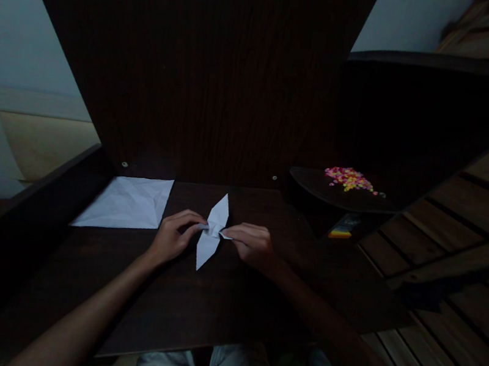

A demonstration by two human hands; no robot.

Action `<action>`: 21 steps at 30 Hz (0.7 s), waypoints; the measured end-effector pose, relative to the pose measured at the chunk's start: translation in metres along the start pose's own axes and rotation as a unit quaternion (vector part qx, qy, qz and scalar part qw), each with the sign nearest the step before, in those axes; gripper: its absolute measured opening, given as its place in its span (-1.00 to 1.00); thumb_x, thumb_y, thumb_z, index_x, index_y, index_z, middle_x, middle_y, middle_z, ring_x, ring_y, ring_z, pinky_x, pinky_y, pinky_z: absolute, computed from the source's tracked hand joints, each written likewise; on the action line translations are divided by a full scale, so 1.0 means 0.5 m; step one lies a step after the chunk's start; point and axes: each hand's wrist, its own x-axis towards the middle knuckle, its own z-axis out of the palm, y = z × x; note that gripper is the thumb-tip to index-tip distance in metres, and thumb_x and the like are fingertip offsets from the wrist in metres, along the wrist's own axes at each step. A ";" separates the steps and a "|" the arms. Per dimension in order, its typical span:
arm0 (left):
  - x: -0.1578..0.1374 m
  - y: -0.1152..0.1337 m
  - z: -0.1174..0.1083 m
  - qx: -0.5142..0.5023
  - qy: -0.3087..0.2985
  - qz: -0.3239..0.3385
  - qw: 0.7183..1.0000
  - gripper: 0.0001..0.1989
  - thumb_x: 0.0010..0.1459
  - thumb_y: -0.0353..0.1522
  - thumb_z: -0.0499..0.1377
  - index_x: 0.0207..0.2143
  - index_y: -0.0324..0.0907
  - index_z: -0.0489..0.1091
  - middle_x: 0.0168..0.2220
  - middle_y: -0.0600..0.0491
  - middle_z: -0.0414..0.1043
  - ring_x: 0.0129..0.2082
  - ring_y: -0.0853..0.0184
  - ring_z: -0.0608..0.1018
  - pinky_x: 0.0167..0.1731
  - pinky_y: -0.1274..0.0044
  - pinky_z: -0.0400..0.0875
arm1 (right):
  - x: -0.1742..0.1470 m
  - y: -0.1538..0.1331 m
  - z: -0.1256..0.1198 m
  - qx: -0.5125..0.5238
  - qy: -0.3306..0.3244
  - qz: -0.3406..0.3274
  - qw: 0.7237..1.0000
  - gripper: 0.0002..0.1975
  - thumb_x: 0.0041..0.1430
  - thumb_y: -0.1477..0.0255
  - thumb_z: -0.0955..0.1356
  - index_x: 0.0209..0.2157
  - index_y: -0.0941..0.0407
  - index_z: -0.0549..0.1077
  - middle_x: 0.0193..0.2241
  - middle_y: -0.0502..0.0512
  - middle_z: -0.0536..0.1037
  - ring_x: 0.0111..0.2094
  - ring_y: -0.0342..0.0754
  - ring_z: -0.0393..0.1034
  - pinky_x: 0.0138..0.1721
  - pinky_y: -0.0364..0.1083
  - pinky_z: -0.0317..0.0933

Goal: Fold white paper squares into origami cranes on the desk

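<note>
A folded white paper (214, 231), shaped like an origami figure with pointed flaps, lies over the middle of the dark desk. One long flap points away from me and another points toward me. My left hand (175, 235) pinches the short flap on its left side between thumb and fingers. On the opposite side, my right hand (253, 245) grips the right flap, whose tip shows under the fingers. To the left of my left hand rests a creased white sheet of paper (127, 203), flat on the desk.
Dark wooden desk surface (178, 308) lies under my hands, with a raised side board (23, 197) at left and a tall back panel (205, 78). Small colourful pieces (350, 178) are heaped on a curved shelf (313, 185) at right. Slatted wood (466, 274) stands beyond it.
</note>
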 end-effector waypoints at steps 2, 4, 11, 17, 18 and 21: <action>0.001 0.002 0.000 0.001 0.005 -0.005 1.000 -0.88 0.17 -0.43 0.14 -0.32 -0.17 0.49 -0.32 0.00 0.51 -0.30 0.32 0.54 -0.27 0.50 0.45 | 0.001 -0.003 -0.001 -0.002 0.011 0.022 1.000 -0.84 0.14 0.60 0.32 -0.30 0.14 0.53 -0.37 0.10 0.63 -0.37 -0.12 0.52 -0.34 -0.15 0.41; 0.002 0.006 0.000 0.003 0.010 -0.006 1.000 -0.88 0.17 -0.43 0.14 -0.33 -0.18 0.49 -0.32 0.00 0.51 -0.30 0.32 0.54 -0.27 0.50 0.45 | 0.002 -0.006 -0.003 -0.006 0.022 0.048 0.999 -0.87 0.11 0.54 0.37 -0.27 0.15 0.53 -0.37 0.10 0.62 -0.40 -0.12 0.52 -0.33 -0.15 0.41; 0.005 0.019 -0.001 -0.004 0.017 0.002 1.000 -0.86 0.16 -0.45 0.13 -0.34 -0.19 0.50 -0.32 0.00 0.51 -0.31 0.32 0.55 -0.26 0.49 0.45 | -0.003 -0.011 -0.005 0.000 0.005 0.056 0.998 -0.84 0.14 0.57 0.31 -0.30 0.13 0.54 -0.34 0.09 0.63 -0.32 -0.12 0.54 -0.27 -0.17 0.42; 0.004 0.017 -0.003 -0.006 0.002 0.001 1.000 -0.84 0.15 -0.48 0.10 -0.33 -0.19 0.50 -0.32 -0.01 0.52 -0.30 0.31 0.55 -0.25 0.48 0.45 | -0.005 -0.007 -0.001 0.014 -0.002 0.072 0.997 -0.80 0.11 0.63 0.28 -0.35 0.18 0.54 -0.37 0.13 0.63 -0.35 -0.12 0.54 -0.29 -0.17 0.42; 0.003 0.015 -0.002 -0.007 0.001 0.001 1.000 -0.84 0.15 -0.48 0.10 -0.33 -0.19 0.50 -0.32 -0.01 0.52 -0.30 0.31 0.55 -0.25 0.48 0.45 | -0.004 -0.007 -0.001 0.013 -0.006 0.068 0.998 -0.79 0.11 0.64 0.27 -0.35 0.18 0.54 -0.37 0.13 0.63 -0.35 -0.12 0.54 -0.29 -0.18 0.42; 0.002 0.008 -0.001 -0.007 -0.001 0.000 1.000 -0.84 0.16 -0.47 0.11 -0.32 -0.19 0.49 -0.32 -0.01 0.52 -0.29 0.31 0.55 -0.25 0.48 0.45 | -0.002 -0.008 -0.002 0.004 -0.015 0.064 0.998 -0.77 0.10 0.65 0.27 -0.35 0.15 0.53 -0.37 0.09 0.63 -0.35 -0.13 0.54 -0.30 -0.19 0.41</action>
